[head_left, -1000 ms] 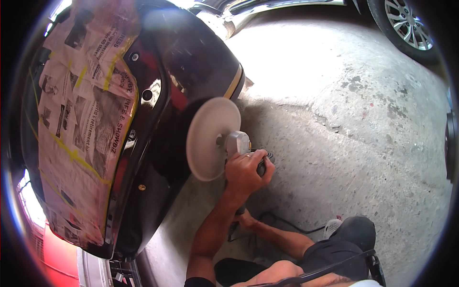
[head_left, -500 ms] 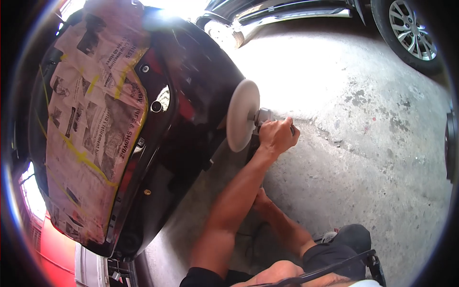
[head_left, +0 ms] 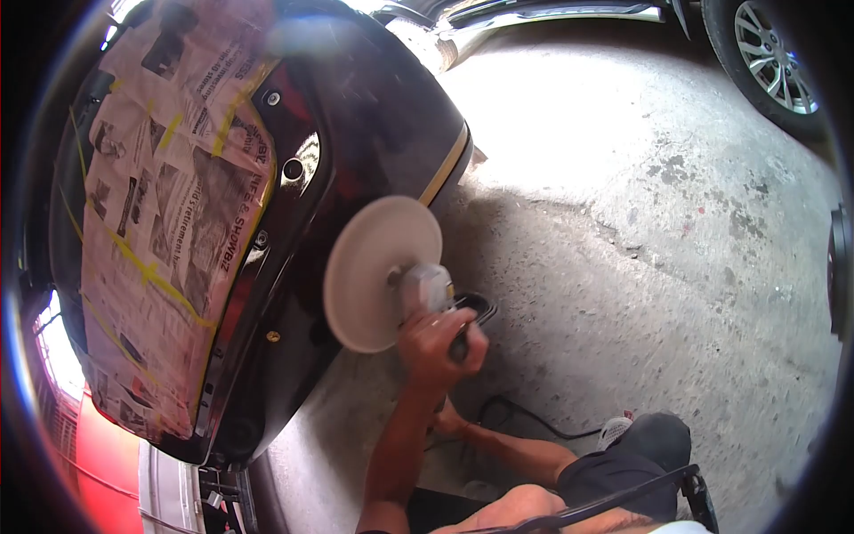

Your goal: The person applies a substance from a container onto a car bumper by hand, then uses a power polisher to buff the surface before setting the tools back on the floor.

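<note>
My left hand [head_left: 440, 349] is wrapped around the side handle of a car polisher [head_left: 427, 292], close behind its head. The polisher's round white pad [head_left: 378, 276] is tilted and overlaps the lower side of a dark, glossy car bumper [head_left: 391, 116] in this view. Lower down, my right hand [head_left: 449, 420] is closed at the rear of the polisher, partly hidden behind my left forearm. Newspaper [head_left: 178, 214] held on with yellow tape covers the car's panel beside the bumper.
A black cord [head_left: 534, 423] curves over the concrete floor [head_left: 640, 294] near my knee [head_left: 663, 436]. Another car's wheel [head_left: 774, 67] stands at the upper right. A red surface [head_left: 107, 445] shows at the lower left.
Both hands have brought the polisher left and closer to my body along the bumper. Its pad has turned to show more of its face, and the bumper's far corner is uncovered.
</note>
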Motion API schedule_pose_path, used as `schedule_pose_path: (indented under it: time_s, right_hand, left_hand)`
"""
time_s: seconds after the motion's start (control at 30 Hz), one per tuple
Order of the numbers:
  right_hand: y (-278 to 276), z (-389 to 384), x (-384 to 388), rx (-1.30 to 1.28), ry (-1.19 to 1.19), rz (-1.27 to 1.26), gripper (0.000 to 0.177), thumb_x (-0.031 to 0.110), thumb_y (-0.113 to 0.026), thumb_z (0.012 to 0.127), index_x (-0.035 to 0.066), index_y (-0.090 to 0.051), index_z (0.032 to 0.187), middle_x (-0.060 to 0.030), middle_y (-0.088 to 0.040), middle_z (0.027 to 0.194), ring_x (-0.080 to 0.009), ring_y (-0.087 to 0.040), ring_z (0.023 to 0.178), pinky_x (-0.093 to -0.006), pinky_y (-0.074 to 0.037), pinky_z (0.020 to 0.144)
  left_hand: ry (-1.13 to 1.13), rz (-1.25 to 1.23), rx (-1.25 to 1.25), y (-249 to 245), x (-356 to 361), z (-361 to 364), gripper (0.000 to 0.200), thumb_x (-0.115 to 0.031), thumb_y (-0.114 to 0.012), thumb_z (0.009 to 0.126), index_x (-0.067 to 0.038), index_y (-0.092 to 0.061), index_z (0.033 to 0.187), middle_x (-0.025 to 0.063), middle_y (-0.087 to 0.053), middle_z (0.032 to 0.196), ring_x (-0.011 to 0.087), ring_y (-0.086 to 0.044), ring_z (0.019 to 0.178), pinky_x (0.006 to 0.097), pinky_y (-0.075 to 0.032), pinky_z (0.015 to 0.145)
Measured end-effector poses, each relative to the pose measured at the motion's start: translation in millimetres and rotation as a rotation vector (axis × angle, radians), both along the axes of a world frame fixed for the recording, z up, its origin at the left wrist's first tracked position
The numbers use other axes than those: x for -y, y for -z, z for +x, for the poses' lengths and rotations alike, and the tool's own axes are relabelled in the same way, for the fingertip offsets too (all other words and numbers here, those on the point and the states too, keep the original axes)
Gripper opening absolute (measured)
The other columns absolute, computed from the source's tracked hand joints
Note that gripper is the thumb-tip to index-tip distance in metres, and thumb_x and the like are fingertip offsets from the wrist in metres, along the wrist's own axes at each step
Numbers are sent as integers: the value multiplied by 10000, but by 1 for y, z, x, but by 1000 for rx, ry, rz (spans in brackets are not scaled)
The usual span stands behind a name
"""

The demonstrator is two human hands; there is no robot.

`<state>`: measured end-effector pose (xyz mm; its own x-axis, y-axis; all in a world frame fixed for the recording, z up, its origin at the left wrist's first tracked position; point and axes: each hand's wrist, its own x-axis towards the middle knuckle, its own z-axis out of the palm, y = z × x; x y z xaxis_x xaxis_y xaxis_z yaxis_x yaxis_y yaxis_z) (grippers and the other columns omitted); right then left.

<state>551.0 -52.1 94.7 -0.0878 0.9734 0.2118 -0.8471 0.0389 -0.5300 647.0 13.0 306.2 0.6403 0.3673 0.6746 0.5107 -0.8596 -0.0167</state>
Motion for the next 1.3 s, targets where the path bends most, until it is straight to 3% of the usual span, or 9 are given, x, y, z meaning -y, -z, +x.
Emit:
schedule_pose_path:
  time_s: [0.1, 0.23, 0.3, 0.43, 0.73, 0.83, 0.9, 1.17, 1.3]
  right_hand:
    - [-46, 24, 29, 366, -30, 8, 461, 172, -760, 717, 9, -617, 1125, -49, -647, 1035, -141, -577, 967, -332, -486, 860]
    - [26, -52, 31, 336, -32, 93, 470, 219, -782, 736, 18, -623, 1130, -50, -665, 1014, -130, -589, 931, -330, -499, 829]
    - [24, -41, 28, 350, -369, 26, 464, 228, -801, 738, 30, -637, 1124, -61, -678, 1018, -126, -592, 945, -334, -501, 842]
    - [38, -44, 27, 273, -321, 186, 427, 169, -798, 727, 43, -651, 1107, -55, -684, 995, -132, -608, 948, -329, -503, 847]
    - [44, -19, 14, 550, -219, 217, 400, 98, -742, 723, 35, -666, 1110, -73, -714, 1003, -129, -638, 944, -336, -513, 865]
    - [52, -21, -3, 367, -49, 138, 375, 120, -733, 740, 41, -676, 1102, -78, -716, 985, -139, -645, 933, -336, -515, 859]
    - [95, -47, -26, -575, -370, -242, 399, 118, -720, 781, 26, -643, 1162, -98, -710, 995, -177, -661, 931, -347, -524, 857]
    - [90, 8, -36, -736, -541, -347, 414, 124, -713, 806, 9, -613, 1190, -109, -693, 1036, -189, -656, 955, -353, -524, 863]
    - [72, 2, -31, -826, -575, -405, 423, 127, -709, 820, -1, -596, 1206, -116, -684, 1059, -196, -653, 969, -356, -524, 866]
  left_hand:
    - [-32, -8, 28, 2, 24, -60, 126, -148, -646, 701, -97, -692, 807, 34, -656, 678, 238, -641, 594, 382, -520, 693]
    - [-202, 60, 84, 6, 62, -104, 143, -187, -623, 708, -81, -676, 789, 46, -624, 682, 244, -607, 604, 415, -518, 723]
    - [-208, 90, 122, 10, 76, -126, 133, -170, -605, 714, -70, -666, 778, 47, -604, 651, 227, -593, 569, 383, -488, 659]
    - [-219, 289, 377, 25, 84, -143, 134, -176, -590, 726, -51, -637, 744, 44, -576, 622, 200, -546, 524, 354, -447, 613]
    - [-190, 66, 289, 25, 76, -138, 123, -163, -605, 755, -48, -643, 777, 43, -588, 646, 209, -562, 565, 354, -447, 631]
    - [-75, -17, 295, 20, 55, -113, 105, -140, -652, 746, -45, -656, 791, 46, -588, 644, 218, -572, 572, 353, -450, 641]
    - [-34, -78, 275, 23, 42, -98, 138, -130, -676, 737, -41, -664, 841, 66, -606, 687, 249, -579, 604, 403, -475, 674]
    - [-186, -214, 70, 33, 15, -41, 391, -309, -860, 660, -88, -668, 920, 47, -631, 890, 287, -579, 978, 420, -430, 884]
    - [-206, -148, 62, 42, 17, -45, 322, -336, -831, 701, -121, -659, 868, 27, -594, 804, 261, -579, 904, 441, -417, 917]
